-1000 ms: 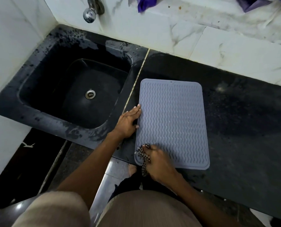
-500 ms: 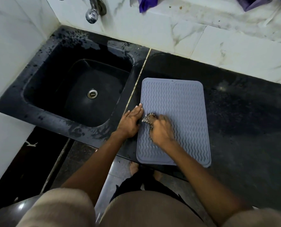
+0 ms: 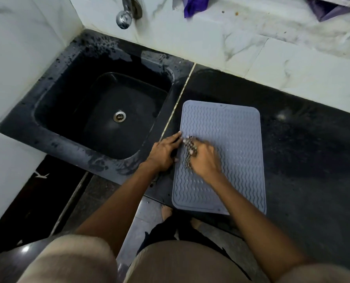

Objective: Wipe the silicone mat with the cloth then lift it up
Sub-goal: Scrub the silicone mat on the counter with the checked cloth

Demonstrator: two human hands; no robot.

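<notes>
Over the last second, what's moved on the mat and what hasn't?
The right hand, gripping the cloth, swept from the mat's near left corner up to its left edge. The left hand stayed flat against that edge; the mat still lies flat.

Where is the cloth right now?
In the head view, the cloth is bunched under the right hand on the left part of the silicone mat, close beside the left hand.

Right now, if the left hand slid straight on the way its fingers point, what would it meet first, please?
The left hand points up and right, fingertips already on the silicone mat edge. Going on, it would likely meet the checkered cloth held by the right hand.
</notes>
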